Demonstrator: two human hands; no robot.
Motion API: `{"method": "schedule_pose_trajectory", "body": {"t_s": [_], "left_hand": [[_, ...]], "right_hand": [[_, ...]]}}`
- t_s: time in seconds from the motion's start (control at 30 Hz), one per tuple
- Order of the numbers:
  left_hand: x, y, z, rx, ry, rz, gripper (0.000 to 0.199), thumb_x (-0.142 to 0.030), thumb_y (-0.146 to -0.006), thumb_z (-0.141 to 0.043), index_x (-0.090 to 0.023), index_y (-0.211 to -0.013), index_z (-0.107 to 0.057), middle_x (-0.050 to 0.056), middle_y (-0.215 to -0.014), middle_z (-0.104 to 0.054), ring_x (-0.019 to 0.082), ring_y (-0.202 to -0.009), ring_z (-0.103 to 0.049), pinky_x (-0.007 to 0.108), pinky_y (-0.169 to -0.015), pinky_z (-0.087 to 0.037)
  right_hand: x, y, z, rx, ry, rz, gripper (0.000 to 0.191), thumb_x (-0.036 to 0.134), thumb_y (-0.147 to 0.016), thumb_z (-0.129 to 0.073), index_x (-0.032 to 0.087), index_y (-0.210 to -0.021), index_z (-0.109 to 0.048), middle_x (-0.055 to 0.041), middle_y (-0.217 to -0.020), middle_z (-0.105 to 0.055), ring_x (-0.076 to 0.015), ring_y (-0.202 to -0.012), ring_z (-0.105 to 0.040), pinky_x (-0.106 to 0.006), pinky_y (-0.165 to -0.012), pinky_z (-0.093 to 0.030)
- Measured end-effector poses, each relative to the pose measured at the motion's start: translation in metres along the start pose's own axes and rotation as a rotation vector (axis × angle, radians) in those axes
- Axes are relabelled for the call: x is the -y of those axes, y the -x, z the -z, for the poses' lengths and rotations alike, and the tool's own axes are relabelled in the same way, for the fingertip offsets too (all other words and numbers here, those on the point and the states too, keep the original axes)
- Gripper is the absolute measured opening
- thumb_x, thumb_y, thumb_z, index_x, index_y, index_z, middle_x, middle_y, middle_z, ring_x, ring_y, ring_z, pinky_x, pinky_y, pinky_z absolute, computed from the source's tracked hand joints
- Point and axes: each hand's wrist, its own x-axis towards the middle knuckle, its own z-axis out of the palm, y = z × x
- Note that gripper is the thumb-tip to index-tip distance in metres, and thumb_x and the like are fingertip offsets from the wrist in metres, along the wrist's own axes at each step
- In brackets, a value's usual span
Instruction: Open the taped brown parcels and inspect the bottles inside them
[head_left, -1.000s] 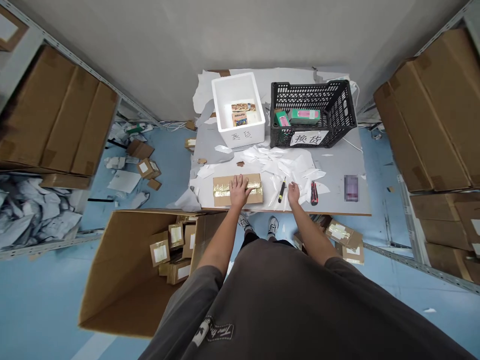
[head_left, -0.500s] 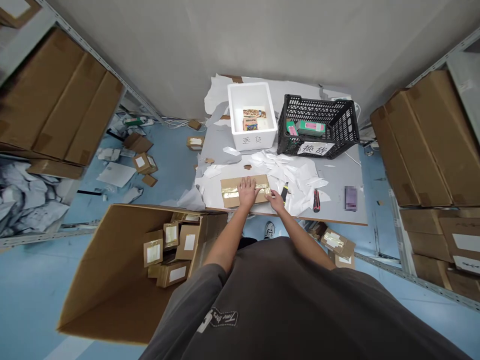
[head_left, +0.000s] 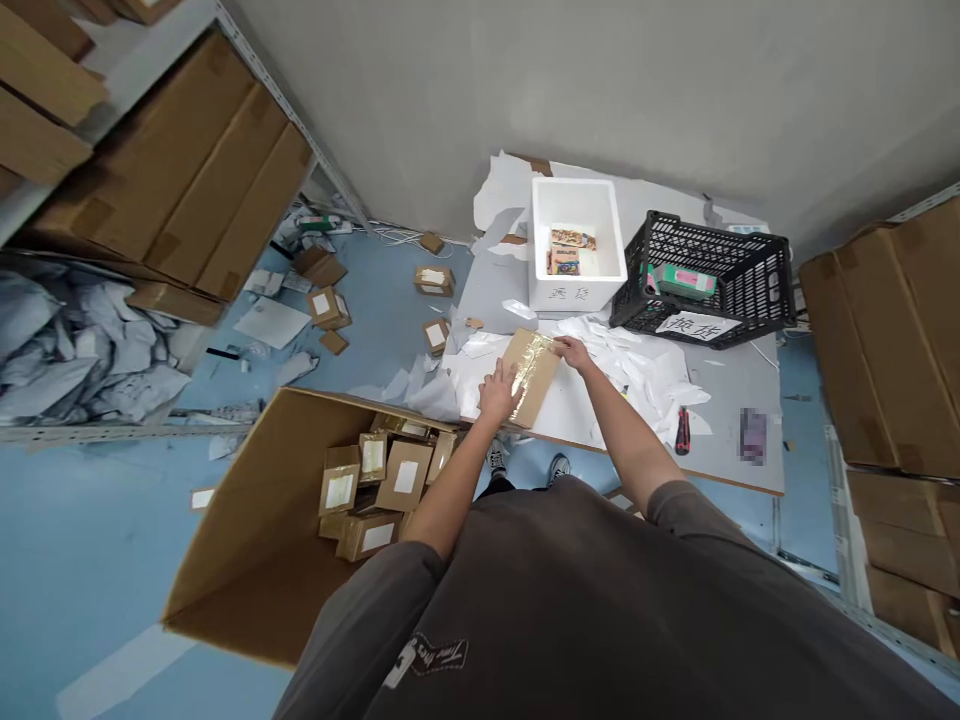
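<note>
A flat brown cardboard box (head_left: 541, 385), with shiny clear tape along its length, lies at an angle near the table's front left edge. My left hand (head_left: 497, 393) grips its left long side, fingers partly spread. At the far right corner my right hand (head_left: 574, 354) has its fingers closed on the box's edge. Crumpled white paper (head_left: 641, 370) lies just right of the box, partly under my right forearm. Farther right on the table rests a red and black tool (head_left: 682, 432).
A white foam bin (head_left: 577, 292) with small packets and a black crate (head_left: 705, 345) with green boxes stand at the table's back. A large open carton (head_left: 240, 540) of taped parcels is at my left. Shelves of cartons (head_left: 217, 170) flank both sides; parcels (head_left: 328, 308) litter the floor.
The box has turned from lying lengthwise across the table to a slanted, nearly front-to-back position. My left hand has shifted from its top to its left side; my right hand went to the far corner.
</note>
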Motion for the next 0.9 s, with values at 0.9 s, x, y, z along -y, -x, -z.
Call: {"method": "schedule_pose_trajectory", "body": {"t_s": [0.9], "left_hand": [[0.050,-0.001,0.016,0.144,0.038,-0.353,0.060,-0.042,-0.104,-0.056,-0.026,-0.162,-0.060,0.009,-0.179,-0.040,0.044,-0.172,-0.015,0.070,-0.136,-0.022]], "right_hand": [[-0.015,0.141,-0.107,-0.249,0.322,-0.056,0.098,0.051,-0.081,-0.078,0.022,-0.166,-0.040,-0.0205,-0.163,-0.049,-0.0406,-0.145,-0.056,-0.054,-0.119,-0.049]]}}
